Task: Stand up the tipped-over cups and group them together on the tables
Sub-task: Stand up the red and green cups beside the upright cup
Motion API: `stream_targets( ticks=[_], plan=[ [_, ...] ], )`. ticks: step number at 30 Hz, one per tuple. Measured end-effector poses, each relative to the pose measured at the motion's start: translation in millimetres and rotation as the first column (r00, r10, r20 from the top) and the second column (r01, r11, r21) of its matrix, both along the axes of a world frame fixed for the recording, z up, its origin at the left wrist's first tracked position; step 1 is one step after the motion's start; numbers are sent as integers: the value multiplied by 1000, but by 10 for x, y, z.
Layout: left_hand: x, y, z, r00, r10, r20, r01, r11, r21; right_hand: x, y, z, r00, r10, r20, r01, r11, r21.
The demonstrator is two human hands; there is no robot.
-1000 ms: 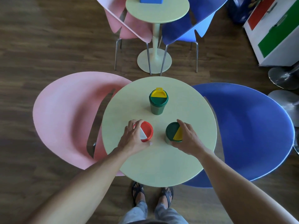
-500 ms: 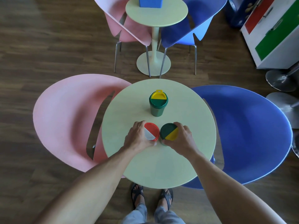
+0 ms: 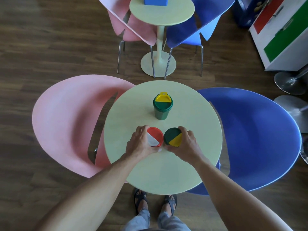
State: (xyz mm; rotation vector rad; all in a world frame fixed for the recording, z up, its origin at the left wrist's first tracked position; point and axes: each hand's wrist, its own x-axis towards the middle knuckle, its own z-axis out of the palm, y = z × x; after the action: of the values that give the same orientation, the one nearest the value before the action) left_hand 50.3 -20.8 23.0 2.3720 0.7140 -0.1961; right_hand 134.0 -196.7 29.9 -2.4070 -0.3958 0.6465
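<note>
On the round pale green table (image 3: 191, 164) stand three lidded cups, all upright. A green cup with a green and yellow lid (image 3: 162, 106) stands alone toward the far side. Nearer to me, a cup with a red and white lid (image 3: 155, 137) and a cup with a green and yellow lid (image 3: 173, 137) stand side by side, touching or almost touching. My left hand (image 3: 140, 144) wraps the red-lidded cup from the left. My right hand (image 3: 186, 144) wraps the green-lidded one from the right. Their bodies are hidden under the lids and my fingers.
A pink chair (image 3: 70, 120) sits left of the table and a blue chair (image 3: 256, 137) right of it. Farther away is a second small round table (image 3: 175, 15) with a blue box (image 3: 155, 1), flanked by pink and blue chairs. A white cabinet (image 3: 283, 39) stands at the right.
Both hands slid their cups inward across the table until the two cups came together side by side. The far green cup stayed put.
</note>
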Motion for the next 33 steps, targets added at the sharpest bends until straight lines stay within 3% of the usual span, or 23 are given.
stream_targets(
  ticks=[8,17,24,33],
  plan=[
    [9,20,19,999,-36,-5,36,999,-37,444,253,39,996,-76,46,75,997,17],
    [-22,135,-17,998,-57,19,58,997,-47,1180,1005,127,986,79,149,-73,996,-43],
    [-15,141,-72,995,-72,70,76,995,-60,1162,1273,-91,984,143,107,-128,983,-134],
    [-18,152,-90,996,-72,59,75,996,-51,1060,1067,-42,982,93,163,-84,995,-61]
  ],
)
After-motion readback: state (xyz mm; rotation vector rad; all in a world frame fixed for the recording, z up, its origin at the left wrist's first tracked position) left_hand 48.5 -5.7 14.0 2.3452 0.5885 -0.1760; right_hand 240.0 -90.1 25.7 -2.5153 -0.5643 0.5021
